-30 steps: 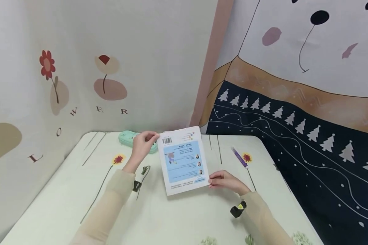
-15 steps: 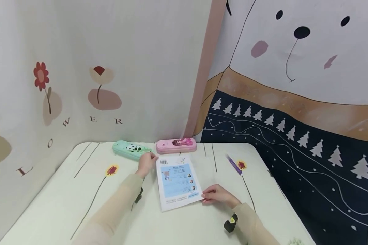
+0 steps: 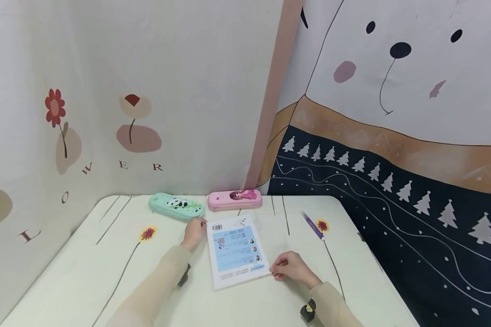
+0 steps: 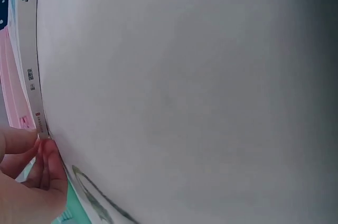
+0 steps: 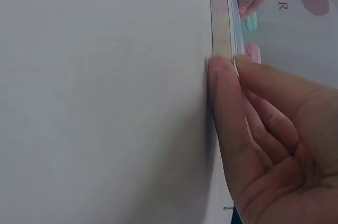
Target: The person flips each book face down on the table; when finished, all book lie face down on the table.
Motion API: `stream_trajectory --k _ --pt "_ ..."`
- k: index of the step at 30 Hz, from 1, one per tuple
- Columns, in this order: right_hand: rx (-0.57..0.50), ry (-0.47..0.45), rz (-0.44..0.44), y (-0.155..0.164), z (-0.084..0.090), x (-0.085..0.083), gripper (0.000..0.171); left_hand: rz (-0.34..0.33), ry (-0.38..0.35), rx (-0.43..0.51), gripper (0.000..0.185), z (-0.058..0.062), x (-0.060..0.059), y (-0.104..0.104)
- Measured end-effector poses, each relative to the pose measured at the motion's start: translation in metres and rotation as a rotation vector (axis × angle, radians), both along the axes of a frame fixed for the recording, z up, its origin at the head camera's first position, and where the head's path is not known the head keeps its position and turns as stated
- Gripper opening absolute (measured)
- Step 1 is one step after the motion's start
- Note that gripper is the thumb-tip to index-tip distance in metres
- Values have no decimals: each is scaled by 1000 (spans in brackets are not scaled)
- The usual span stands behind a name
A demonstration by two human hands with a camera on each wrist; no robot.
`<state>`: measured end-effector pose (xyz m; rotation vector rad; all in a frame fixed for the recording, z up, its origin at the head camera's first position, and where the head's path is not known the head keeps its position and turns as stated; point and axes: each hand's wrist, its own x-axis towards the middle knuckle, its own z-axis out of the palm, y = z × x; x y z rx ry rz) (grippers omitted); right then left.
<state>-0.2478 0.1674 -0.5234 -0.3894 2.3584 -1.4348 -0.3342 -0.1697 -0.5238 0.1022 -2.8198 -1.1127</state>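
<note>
A white book (image 3: 238, 249) with a blue panel and a barcode lies on the table in the head view, its print upside down. My left hand (image 3: 194, 234) pinches its far left corner; the left wrist view shows thumb and fingers at the end of the lettered spine (image 4: 29, 49). At the near right corner, my right hand (image 3: 293, 267) holds the book between thumb and finger. In the right wrist view that hand's fingertips (image 5: 221, 68) lie along the page edges (image 5: 221, 23).
Behind the book are a green pencil case (image 3: 176, 206) with pandas and a pink pencil case (image 3: 235, 200). A purple pen (image 3: 313, 226) lies to the right on the flower-printed tablecloth (image 3: 352, 281). Printed curtains (image 3: 196, 91) rise behind the table.
The book has gone from raised and tilted to flat on the table, with both hands lowering along with it. The pink pencil case has come into sight behind it.
</note>
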Motion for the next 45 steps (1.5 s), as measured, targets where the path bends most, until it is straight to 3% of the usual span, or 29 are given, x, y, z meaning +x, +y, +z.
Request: stream_trajectory --k 4,12,34,45 --pt "50 79 -8 -2 3 2 13 -2 -12 75 23 -1 -4 -2" --pt "155 210 -20 -10 5 3 12 21 -24 103 22 -4 -7 -10" --pt "159 218 -82 -9 5 5 11 1 -51 143 22 0 -14 -15" --pt "175 202 -119 -12 -3 14 11 -3 -63 120 23 -11 -15 -11"
